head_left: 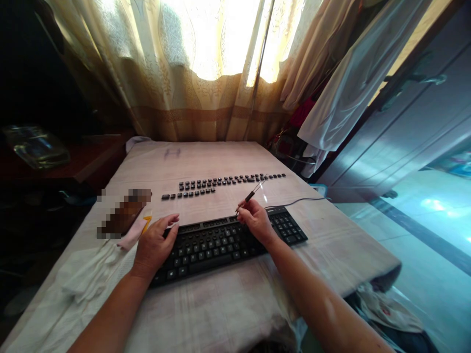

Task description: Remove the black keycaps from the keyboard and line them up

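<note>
A black keyboard [221,242] lies on a cloth-covered table [206,162] in front of me. My left hand [154,245] rests on the keyboard's left end, fingers curled over its edge. At the keyboard's top edge my right hand [255,220] pinches a thin wire keycap puller [252,194] with a dark handle, pointing up and away. Beyond the keyboard, several loose black keycaps [224,182] lie in two rows on the cloth.
A blurred brown object [123,213] and a pink cloth [132,234] lie left of the keyboard, with white fabric [88,274] nearer me. The keyboard's cable [298,201] runs off to the right. Curtains [206,73] hang behind; a wardrobe [405,127] stands right.
</note>
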The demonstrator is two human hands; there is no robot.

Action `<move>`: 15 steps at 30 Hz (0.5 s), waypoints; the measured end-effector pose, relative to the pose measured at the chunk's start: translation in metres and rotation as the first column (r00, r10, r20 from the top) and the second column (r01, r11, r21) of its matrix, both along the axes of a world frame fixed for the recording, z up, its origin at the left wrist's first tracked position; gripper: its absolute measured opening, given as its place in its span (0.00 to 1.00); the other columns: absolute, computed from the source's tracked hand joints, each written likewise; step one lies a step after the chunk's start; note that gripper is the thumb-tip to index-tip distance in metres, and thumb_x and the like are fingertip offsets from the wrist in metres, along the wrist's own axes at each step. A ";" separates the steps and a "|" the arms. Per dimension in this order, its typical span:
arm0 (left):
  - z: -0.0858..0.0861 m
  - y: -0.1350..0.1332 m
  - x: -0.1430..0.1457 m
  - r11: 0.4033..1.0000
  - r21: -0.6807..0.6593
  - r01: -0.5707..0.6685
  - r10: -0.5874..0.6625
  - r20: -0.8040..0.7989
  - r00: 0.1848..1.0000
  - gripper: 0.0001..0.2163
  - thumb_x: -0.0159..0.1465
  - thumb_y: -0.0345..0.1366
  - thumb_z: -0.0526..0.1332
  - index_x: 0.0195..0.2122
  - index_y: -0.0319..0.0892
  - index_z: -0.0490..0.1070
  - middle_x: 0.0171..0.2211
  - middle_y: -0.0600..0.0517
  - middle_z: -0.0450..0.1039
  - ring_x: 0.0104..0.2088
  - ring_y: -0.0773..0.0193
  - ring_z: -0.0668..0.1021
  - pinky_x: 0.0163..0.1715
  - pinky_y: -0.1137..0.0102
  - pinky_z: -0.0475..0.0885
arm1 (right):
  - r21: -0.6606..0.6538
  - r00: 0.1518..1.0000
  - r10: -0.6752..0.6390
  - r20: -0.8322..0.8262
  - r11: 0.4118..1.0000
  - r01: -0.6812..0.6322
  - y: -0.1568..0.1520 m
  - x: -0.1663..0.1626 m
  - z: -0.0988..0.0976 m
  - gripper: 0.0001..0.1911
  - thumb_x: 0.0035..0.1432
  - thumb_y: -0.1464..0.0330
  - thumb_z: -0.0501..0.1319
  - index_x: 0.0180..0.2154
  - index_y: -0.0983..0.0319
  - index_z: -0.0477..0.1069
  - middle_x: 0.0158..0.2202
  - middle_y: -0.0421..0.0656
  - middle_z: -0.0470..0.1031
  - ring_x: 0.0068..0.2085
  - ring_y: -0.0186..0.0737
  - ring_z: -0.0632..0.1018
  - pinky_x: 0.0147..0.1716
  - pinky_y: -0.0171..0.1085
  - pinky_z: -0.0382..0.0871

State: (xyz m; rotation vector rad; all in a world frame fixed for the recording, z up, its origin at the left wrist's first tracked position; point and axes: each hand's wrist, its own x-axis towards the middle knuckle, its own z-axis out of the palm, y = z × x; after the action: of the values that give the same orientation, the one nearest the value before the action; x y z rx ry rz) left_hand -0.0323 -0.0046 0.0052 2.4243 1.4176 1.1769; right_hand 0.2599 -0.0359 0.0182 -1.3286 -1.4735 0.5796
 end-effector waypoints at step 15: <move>0.007 -0.003 0.002 0.982 -0.173 -0.074 0.077 0.013 0.997 0.17 0.65 0.47 0.54 0.46 0.43 0.75 0.38 0.49 0.82 0.39 0.57 0.82 0.43 0.65 0.76 | -0.251 0.929 0.271 -0.253 0.909 -0.334 -0.012 0.005 0.002 0.11 0.54 0.62 0.65 0.34 0.62 0.71 0.28 0.38 0.73 0.28 0.33 0.73 0.29 0.33 0.68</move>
State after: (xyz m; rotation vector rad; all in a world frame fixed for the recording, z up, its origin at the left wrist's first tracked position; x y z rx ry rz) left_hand -0.0306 -0.0076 0.0126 2.2555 1.5490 1.0409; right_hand 0.2645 -0.0479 0.0200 -1.2146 -1.4646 1.1456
